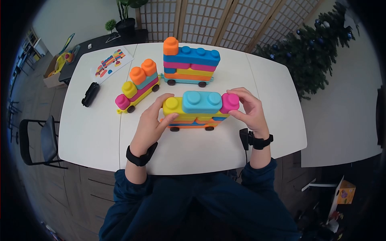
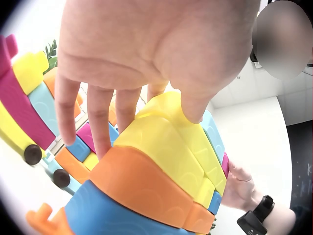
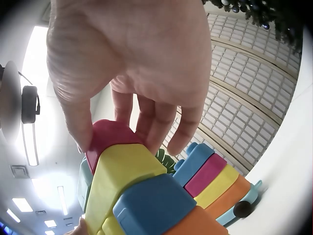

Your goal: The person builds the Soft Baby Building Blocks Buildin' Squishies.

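Observation:
In front of me stands a wheeled toy wagon built of big blocks, with an orange base point(image 1: 189, 127) and layers of orange, blue and yellow. On top, a light blue block point(image 1: 202, 102) sits between a yellow block point(image 1: 171, 103) and a pink block point(image 1: 230, 103). My left hand point(image 1: 148, 125) holds the yellow block at the left end, thumb on the near side and fingers on the far side. With thumb and fingers, my right hand point(image 1: 254, 114) pinches the pink block point(image 3: 108, 137) at the right end.
Behind stands a taller block wagon point(image 1: 191, 60) topped by an orange block. Left of it is a lower wagon point(image 1: 138, 86) with yellow, pink and orange blocks. A picture sheet point(image 1: 111, 64) and a black case point(image 1: 91, 94) lie at the left. A black device point(image 1: 244, 139) is near my right wrist.

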`<control>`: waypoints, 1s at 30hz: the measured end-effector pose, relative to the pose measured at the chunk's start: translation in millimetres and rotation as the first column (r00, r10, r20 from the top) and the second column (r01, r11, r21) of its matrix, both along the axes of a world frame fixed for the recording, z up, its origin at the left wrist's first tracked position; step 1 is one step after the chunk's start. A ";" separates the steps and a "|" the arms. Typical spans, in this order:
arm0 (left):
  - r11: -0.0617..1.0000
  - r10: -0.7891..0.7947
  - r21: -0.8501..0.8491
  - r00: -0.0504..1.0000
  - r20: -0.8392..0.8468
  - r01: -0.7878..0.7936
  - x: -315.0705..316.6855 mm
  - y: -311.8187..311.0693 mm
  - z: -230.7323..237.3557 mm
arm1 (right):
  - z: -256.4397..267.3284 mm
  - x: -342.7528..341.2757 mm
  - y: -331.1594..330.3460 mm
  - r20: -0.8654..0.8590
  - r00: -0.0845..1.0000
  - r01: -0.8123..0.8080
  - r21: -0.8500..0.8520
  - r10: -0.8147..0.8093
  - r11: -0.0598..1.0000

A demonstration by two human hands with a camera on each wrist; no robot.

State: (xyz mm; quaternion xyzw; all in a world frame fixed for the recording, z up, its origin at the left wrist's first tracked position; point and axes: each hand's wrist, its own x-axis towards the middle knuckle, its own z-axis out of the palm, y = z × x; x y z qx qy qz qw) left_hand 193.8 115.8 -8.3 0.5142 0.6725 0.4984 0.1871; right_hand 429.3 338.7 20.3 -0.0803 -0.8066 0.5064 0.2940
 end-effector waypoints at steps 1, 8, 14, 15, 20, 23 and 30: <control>1.000 0.003 -0.012 1.000 0.014 -0.003 0.3 -0.2 0.2 | -1.7 0.3 0.1 -0.001 1.000 -0.001 -0.007 0.001 1.000; 1.000 0.005 -0.009 0.999 -0.041 -0.006 -2.0 -4.6 3.0 | -19.1 -2.0 -9.4 0.001 1.000 0.000 -0.237 0.000 0.971; 0.998 0.046 0.047 0.984 -0.170 -0.039 2.2 -12.1 9.8 | -43.4 -13.4 -10.1 0.257 0.966 0.022 -0.135 0.014 0.991; 0.998 0.067 0.015 0.990 -0.127 -0.066 3.5 -12.7 9.2 | -44.5 -14.2 -11.8 0.247 0.969 0.036 -0.176 0.008 0.984; 0.994 0.111 -0.006 0.993 -0.027 -0.111 -5.3 -18.1 4.4 | -47.9 -4.1 -13.1 0.202 0.976 0.107 -0.095 -0.086 0.990; 0.956 0.269 0.196 0.923 -0.274 -0.220 -28.2 -20.0 -4.0 | -50.2 14.5 -3.6 0.191 0.969 0.181 -0.136 -0.154 0.974; 0.795 0.590 0.267 0.596 -0.545 -0.544 -68.2 -20.6 -26.3 | -54.9 50.8 20.4 0.156 0.906 0.418 -0.180 -0.394 0.891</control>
